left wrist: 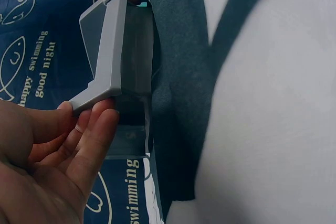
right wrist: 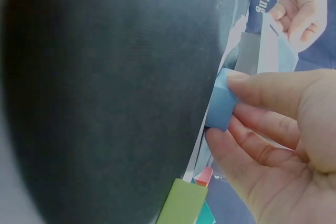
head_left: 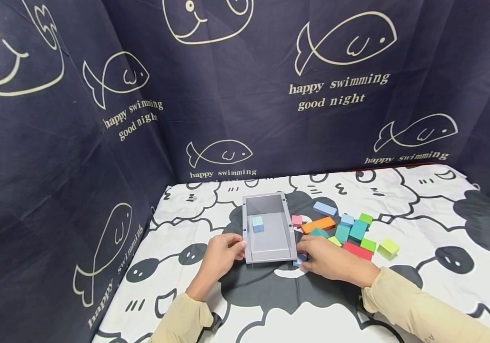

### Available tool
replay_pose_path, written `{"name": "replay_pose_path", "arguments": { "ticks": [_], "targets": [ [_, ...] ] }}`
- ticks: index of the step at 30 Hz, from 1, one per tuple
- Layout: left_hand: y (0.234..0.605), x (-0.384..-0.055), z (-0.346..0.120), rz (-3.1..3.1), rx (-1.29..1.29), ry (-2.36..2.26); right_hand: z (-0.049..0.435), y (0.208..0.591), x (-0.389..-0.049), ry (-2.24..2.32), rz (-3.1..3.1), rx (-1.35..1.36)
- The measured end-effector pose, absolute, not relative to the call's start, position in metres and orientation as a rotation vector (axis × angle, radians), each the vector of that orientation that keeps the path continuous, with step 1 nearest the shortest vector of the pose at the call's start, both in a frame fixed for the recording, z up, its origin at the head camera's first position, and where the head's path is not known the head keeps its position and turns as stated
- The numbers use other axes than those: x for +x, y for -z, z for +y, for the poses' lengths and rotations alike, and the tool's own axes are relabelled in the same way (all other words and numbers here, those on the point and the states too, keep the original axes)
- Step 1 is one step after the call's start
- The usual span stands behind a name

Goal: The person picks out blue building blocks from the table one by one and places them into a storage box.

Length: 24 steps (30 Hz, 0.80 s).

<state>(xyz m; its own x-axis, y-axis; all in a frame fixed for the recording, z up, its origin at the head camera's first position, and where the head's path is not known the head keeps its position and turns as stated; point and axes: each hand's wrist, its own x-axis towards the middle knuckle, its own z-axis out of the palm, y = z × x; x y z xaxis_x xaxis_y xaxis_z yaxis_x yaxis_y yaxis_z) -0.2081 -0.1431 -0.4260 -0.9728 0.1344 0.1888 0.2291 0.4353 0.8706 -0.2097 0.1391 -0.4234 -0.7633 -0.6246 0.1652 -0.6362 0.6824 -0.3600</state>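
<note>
A grey plastic bin (head_left: pixel 270 256) sits in the middle of the sheep-print cloth, with a small light-blue block (head_left: pixel 257 224) inside. At its near left corner, my left hand (head_left: pixel 221 255) pinches the rim between thumb and fingers, as the left wrist view shows close up. On the bin's other side my right hand (head_left: pixel 328 259) holds a blue block (right wrist: pixel 221 99) between thumb and fingertips, low over the cloth by the bin's near right corner. The hand partly covers that block in the head view.
Right of the bin lie several loose blocks, among them a pink cube (head_left: pixel 297 220), an orange bar (head_left: pixel 318 225), a blue bar (head_left: pixel 325 208), a teal block (head_left: pixel 358 230), a red block (head_left: pixel 358 250) and a yellow-green block (head_left: pixel 388 248). A dark fish-print curtain (head_left: pixel 270 105) hangs behind and at the left.
</note>
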Motion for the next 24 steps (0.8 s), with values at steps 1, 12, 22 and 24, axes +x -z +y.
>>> {"name": "replay_pose_path", "arguments": {
  "ticks": [1,12,22,24],
  "targets": [
    [0.426,-0.208,-0.143,-2.583,-0.328,1.591,0.139,0.423,-0.210,-0.634,-2.853,1.071],
    [0.425,-0.208,-0.144,-2.585,-0.318,1.609,0.153,0.418,-0.204,-0.640,-2.868,1.075],
    [0.425,-0.209,-0.144,-2.591,-0.310,1.613,0.171,0.385,-0.208,-0.572,-2.670,1.072],
    [0.425,-0.209,-0.144,-2.594,-0.310,1.611,0.170,0.376,-0.212,-0.579,-2.647,1.061]
  ]
}}
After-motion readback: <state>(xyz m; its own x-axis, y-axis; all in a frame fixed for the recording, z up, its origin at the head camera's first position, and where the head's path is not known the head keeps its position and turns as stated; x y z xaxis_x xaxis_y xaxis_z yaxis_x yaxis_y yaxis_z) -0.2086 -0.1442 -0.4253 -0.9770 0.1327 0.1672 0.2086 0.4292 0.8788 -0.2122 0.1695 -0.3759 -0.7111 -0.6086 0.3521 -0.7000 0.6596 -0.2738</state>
